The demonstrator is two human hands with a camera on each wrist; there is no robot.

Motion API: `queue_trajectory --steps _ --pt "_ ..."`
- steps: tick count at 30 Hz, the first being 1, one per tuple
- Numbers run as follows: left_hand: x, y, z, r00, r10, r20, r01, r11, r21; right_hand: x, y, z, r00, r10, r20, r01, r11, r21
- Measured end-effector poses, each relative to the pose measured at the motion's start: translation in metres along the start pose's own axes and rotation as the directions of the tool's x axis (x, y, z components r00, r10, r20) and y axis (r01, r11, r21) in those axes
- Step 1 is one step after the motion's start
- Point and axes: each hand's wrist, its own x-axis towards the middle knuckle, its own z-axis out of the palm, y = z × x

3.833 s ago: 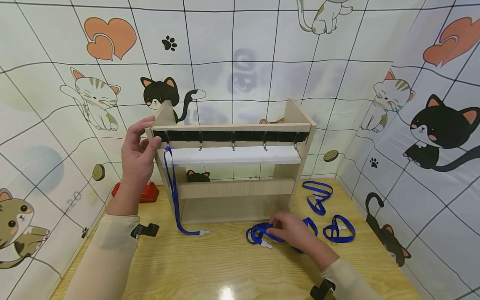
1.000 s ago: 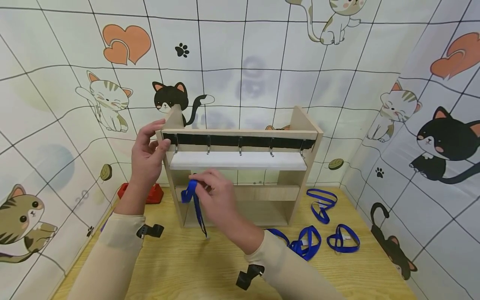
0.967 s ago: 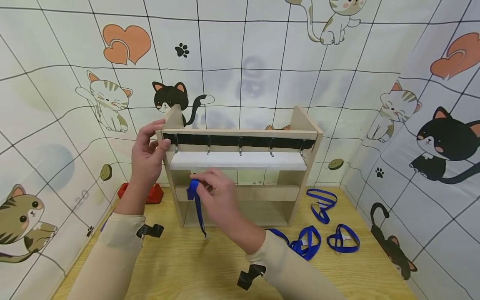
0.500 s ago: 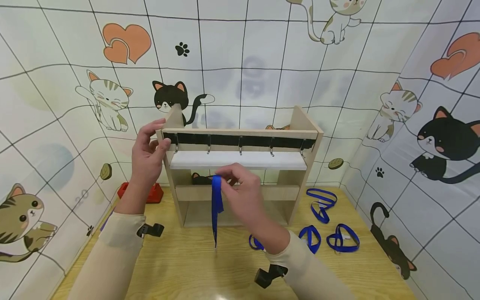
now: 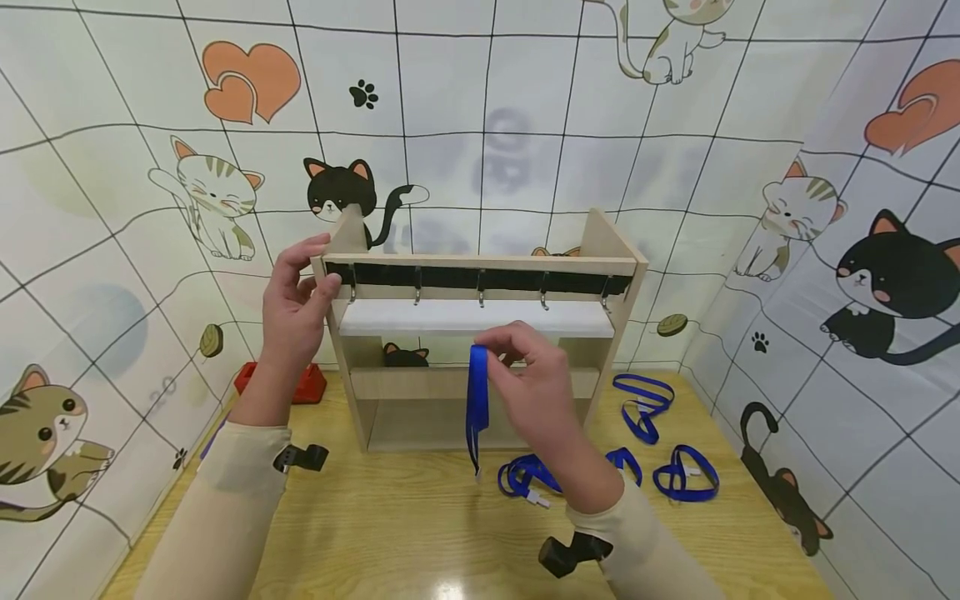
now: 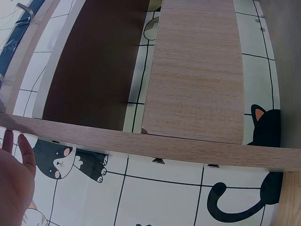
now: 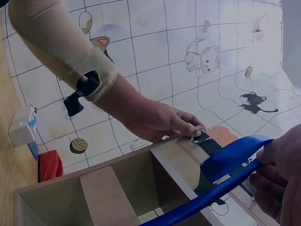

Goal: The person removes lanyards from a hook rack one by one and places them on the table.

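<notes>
In the head view my right hand (image 5: 536,387) pinches a blue lanyard (image 5: 477,392) between thumb and fingers. The strap hangs down in front of the wooden rack (image 5: 465,383), its lower end above the table. In the right wrist view the blue strap (image 7: 225,162) crosses in front of the rack. My left hand (image 5: 296,312) grips the rack's upper left corner, thumb on the front and fingers at the side. Several metal hooks (image 5: 482,297) line the black strip (image 5: 450,278) under the top edge. No lanyard hangs from them.
On the table right of the rack lie several blue lanyards (image 5: 686,475), one bunch (image 5: 517,479) near the right forearm. A red object (image 5: 311,385) stands behind the left forearm. Beside it in the right wrist view is a white box (image 7: 22,127). A cat-print sheet hangs behind.
A lanyard hung from the leftmost hook 3.8 seconds ago; that hook is bare now. Over the last second my right hand moved right with the lanyard. The left hand kept its grip.
</notes>
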Motion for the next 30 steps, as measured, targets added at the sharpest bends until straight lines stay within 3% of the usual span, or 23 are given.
queue_trajectory --steps 13,24,30 --pt "-0.001 0.001 0.000 1.000 -0.008 0.000 0.008 1.000 0.010 -0.017 0.016 0.019 0.985 0.135 0.110 -0.141 0.989 0.047" --pt "0.000 -0.001 0.001 1.000 0.003 0.002 -0.003 1.000 0.008 -0.040 0.037 0.026 0.947 0.153 0.283 -0.158 0.987 -0.004" --pt "0.000 0.000 0.000 1.000 0.006 0.000 -0.006 1.000 0.022 -0.060 0.053 0.019 0.908 0.227 0.352 -0.220 0.974 -0.062"
